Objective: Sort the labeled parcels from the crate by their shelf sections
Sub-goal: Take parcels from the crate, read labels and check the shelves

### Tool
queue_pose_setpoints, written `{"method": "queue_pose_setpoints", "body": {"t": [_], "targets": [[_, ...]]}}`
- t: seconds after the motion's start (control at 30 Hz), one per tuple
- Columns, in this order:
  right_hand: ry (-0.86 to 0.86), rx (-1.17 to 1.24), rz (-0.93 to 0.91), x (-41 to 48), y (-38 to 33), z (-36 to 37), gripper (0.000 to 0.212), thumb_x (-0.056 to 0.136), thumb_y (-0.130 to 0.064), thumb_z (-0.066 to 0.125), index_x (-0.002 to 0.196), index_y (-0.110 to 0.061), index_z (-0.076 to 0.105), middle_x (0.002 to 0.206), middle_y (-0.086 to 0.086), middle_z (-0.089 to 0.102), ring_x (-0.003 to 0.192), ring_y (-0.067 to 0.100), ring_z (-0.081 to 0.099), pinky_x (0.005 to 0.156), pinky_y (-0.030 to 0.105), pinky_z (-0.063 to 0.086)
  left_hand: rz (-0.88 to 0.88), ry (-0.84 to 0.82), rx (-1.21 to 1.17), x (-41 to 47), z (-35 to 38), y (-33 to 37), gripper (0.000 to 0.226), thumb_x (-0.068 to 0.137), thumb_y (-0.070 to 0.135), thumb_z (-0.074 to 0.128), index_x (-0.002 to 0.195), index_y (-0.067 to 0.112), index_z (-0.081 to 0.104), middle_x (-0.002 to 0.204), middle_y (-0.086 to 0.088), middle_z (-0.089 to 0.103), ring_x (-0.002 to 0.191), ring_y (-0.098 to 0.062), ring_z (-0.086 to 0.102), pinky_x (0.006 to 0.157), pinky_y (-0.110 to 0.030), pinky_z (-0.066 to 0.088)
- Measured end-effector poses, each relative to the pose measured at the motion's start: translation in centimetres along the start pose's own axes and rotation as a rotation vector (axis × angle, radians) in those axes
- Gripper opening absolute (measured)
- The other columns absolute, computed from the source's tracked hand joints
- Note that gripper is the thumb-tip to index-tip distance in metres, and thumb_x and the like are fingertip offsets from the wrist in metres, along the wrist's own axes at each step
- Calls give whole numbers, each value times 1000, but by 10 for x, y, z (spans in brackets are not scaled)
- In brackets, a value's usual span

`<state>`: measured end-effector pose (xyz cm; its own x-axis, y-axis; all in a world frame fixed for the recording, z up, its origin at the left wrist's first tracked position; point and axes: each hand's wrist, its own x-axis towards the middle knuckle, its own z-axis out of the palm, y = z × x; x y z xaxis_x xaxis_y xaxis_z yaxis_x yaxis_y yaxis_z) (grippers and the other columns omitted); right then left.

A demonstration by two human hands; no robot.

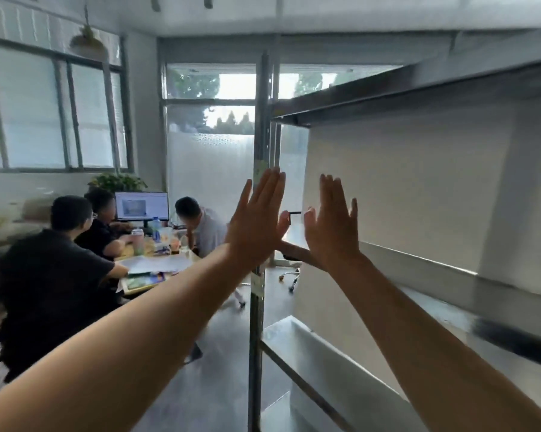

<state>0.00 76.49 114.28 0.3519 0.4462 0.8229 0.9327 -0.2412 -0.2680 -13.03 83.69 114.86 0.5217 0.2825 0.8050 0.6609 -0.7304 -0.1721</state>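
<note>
Steel shelf post (pixel 256 322) behind flat left hand (pixel 256 226), right hand (pixel 333 229) seemingly apart.

On my feed I see three seated people, one in a black shirt (pixel 51 263) nearest me, a second in black (pixel 102 226) beside them and a third in grey (pixel 205 229) opposite, gathered round a light wooden table (pixel 138 290) strewn with papers (pixel 157 263), drink bottles (pixel 155 227) and cups. A lit monitor (pixel 142 205) stands at the table's far end with a leafy potted plant (pixel 118 182) behind it. I also make out frosted windows (pixel 57 110) on the left wall, a hanging plant (pixel 86 42) above them, and a frosted glass panel (pixel 210 169) with trees (pixel 194 85) showing over it.
</note>
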Motion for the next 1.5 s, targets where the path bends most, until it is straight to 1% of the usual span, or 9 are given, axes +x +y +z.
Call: {"method": "queue_pose_setpoints", "body": {"t": [0.3, 0.43, 0.57, 0.73, 0.9, 1.03, 1.17, 1.27, 1.5], "targets": [[103, -275, 154, -48, -16, -78, 61, 104, -34, 36, 157, -18, 11, 164, -1, 6, 151, 12, 0, 123, 42, -2, 175, 48, -194, -12, -31, 28, 67, 102, 46, 14, 156, 12, -6, 163, -6, -14, 151, -20, -13, 122, -47, 0], [124, -455, 233, -81, -6, -121, 61, 104, -34, 38, 157, -18, 12, 164, -1, 6, 151, 13, 0, 122, 42, -4, 259, 82, -351, -22, -54, 60, 67, 103, 45, 17, 157, 11, -5, 164, -6, -13, 151, -20, -13, 123, -45, -2], [140, -598, 357, -103, 5, -175, 61, 104, -34, 37, 157, -16, 11, 164, 2, 8, 151, 16, 2, 122, 46, 1, 359, 147, -442, -28, -84, 97, 66, 104, 42, 23, 157, 10, 0, 165, -6, -9, 151, -19, -11, 124, -44, -3], [160, -730, 386, -129, 13, -256, 61, 104, -37, 34, 157, -16, 10, 164, 2, 6, 151, 18, 1, 122, 46, 0, 426, 190, -494, -34, -119, 149, 66, 103, 43, 21, 157, 9, 1, 165, -8, -6, 152, -22, -8, 123, -47, 2], [153, -862, 434, -167, 27, -367, 62, 104, -42, 28, 157, -20, 5, 164, 0, 1, 151, 17, -3, 121, 43, -5, 506, 197, -608, -40, -172, 238, 67, 104, 44, 23, 157, 10, -1, 165, -8, -8, 151, -22, -9, 123, -47, 1], [215, -862, 578, -213, 47, -464, 60, 104, -39, 30, 157, -20, 7, 165, 0, 1, 151, 17, 0, 123, 42, 2, 585, 226, -719, -54, -227, 334, 68, 103, 46, 19, 156, 11, -4, 164, -7, -12, 151, -22, -12, 123, -47, 0], [236, -978, 694, -277, 62, -550, 61, 104, -35, 33, 157, -18, 6, 165, 0, 3, 151, 17, 1, 123, 45, 8, 678, 245, -848, -90, -287, 429, 69, 103, 46, 18, 156, 9, -7, 164, -8, -13, 151, -22, -12, 123, -46, -1], [291, -1026, 775, -330, 63, -608, 61, 103, -31, 38, 156, -17, 10, 164, 2, 10, 150, 23, 9, 121, 48, 15, 761, 267, -964, -130, -333, 495, 68, 103, 44, 18, 156, 8, -5, 164, -9, -10, 151, -21, -10, 123, -46, 1], [326, -1174, 1009, -447, 41, -707, 62, 103, -29, 38, 156, -17, 8, 164, 1, 6, 151, 17, 2, 122, 48, 8, 960, 278, -1196, -217, -426, 594, 68, 103, 41, 24, 156, 7, 0, 165, -9, -4, 152, -21, -7, 124, -45, 1]]}}
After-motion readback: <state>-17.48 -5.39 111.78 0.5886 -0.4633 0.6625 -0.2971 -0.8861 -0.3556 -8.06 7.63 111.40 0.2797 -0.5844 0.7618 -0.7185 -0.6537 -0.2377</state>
